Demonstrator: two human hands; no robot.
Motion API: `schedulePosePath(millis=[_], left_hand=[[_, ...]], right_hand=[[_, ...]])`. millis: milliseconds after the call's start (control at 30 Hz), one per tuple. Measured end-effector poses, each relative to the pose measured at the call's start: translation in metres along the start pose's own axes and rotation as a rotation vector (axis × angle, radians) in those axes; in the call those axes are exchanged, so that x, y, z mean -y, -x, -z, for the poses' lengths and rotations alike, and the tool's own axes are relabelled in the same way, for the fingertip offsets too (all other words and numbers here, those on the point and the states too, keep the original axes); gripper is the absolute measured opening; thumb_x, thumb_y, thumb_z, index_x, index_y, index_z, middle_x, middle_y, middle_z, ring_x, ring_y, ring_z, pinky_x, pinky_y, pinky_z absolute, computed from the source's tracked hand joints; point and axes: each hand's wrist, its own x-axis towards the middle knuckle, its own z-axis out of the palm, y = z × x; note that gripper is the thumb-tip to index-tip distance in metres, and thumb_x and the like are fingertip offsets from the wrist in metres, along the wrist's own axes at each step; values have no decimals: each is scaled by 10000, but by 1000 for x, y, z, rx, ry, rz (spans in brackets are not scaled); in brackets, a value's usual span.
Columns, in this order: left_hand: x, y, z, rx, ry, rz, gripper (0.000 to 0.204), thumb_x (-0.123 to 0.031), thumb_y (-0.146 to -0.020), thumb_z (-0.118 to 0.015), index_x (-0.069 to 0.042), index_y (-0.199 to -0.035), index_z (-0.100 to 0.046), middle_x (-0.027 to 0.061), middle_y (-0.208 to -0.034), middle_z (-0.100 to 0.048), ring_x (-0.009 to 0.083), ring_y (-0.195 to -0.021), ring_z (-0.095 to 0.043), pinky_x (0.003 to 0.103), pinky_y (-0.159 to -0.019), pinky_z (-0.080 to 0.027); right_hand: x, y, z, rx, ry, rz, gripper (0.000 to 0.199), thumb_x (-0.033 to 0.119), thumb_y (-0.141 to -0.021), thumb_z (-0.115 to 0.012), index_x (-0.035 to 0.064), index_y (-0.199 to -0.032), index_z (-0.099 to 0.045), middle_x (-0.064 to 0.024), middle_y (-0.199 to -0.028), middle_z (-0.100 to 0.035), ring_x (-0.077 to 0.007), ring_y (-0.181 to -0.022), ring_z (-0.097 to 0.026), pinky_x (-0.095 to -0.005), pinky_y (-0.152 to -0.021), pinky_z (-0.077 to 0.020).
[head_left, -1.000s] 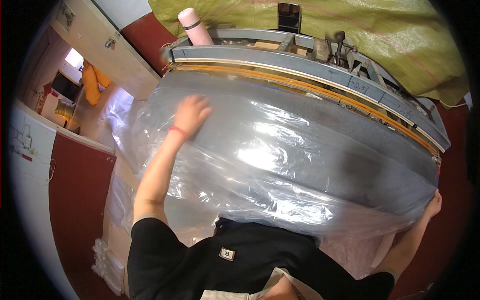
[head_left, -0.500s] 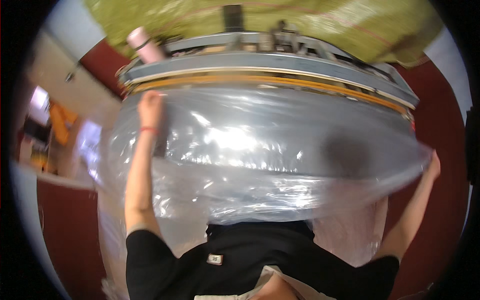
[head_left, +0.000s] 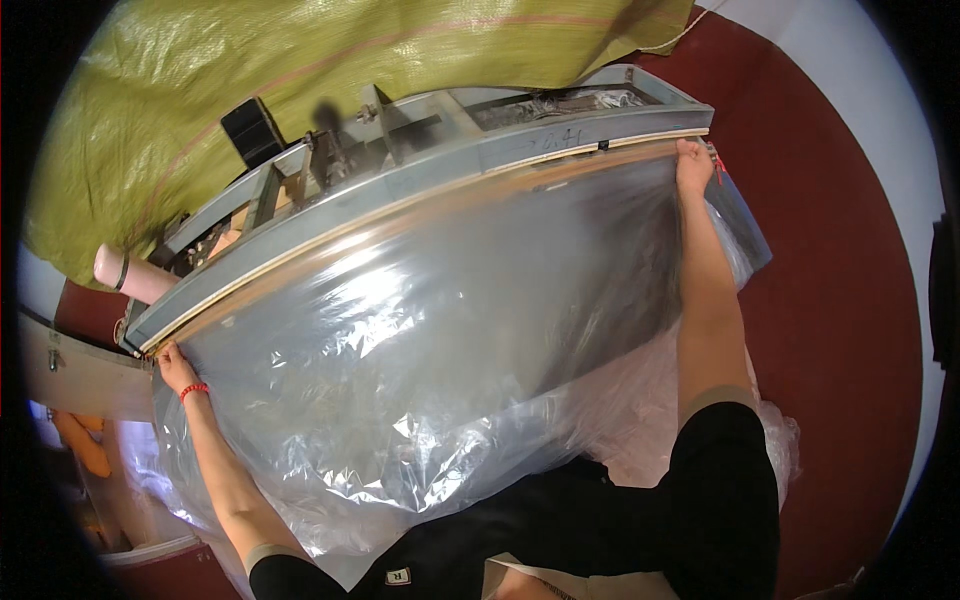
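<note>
A wide sheet of clear plastic film [head_left: 430, 300] stretches from a long metal frame [head_left: 400, 183] down to my body, glossy and wrinkled toward its near side. My left hand [head_left: 176, 367], a red bead bracelet at its wrist, is closed on the film's edge by the frame's left end. At the right end, my right hand [head_left: 692, 170] grips the film just below the frame's pale strip [head_left: 560, 150]. The film lies taut between both hands along an orange-brown band. What the fingertips press against is hidden.
Behind the frame hangs a yellow-green woven sheet [head_left: 400, 45]. A pink bottle [head_left: 135, 273] and a dark phone-like slab [head_left: 253, 133] rest at the frame's back. Dark red floor [head_left: 840, 300] shows at right; loose film [head_left: 650, 400] bunches near my right arm.
My right hand has moved from the near right up to the frame's right end, bringing the film edge along. My left hand is now at the frame's left end. The view has turned.
</note>
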Motion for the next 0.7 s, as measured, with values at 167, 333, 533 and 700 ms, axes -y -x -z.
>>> schedulePosePath(millis=[167, 333, 533, 700], left_hand=[[10, -14, 13, 12, 14, -16, 218, -189, -799, -607, -94, -659, -471, -65, -609, -419, 38, -542, -322, 181, -490, -258], [-13, -5, 8, -19, 26, 145, 145, -196, -810, -524, -69, -746, -491, -10, -634, -502, 74, -554, -462, 191, -461, -360], [-31, 11, -3, -66, 96, 202, 101, -174, -807, -494, -74, -807, -504, 13, -690, -543, 99, -552, -507, 204, -453, -386], [-73, 31, 14, 194, 0, 189, 75, -154, -819, -523, -83, -846, -519, -4, -705, -541, 74, -573, -489, 178, -483, -367]], right_hand=[[-11, -4, -9, -160, 180, 115, 188, 198, -720, -623, 18, -723, -569, -39, -664, -576, -151, -612, -549, -272, -638, -441], [9, -3, 5, -147, -137, -88, 106, 133, -817, -482, 31, -838, -462, -89, -670, -547, -143, -481, -530, -255, -370, -412], [14, 3, 10, -25, -224, -92, 187, 181, -831, -488, -6, -830, -510, -77, -648, -556, -140, -512, -526, -276, -439, -432], [69, 31, 55, 210, 99, 135, 259, 228, -789, -587, -28, -796, -626, -32, -718, -614, -89, -619, -534, -231, -600, -429]])
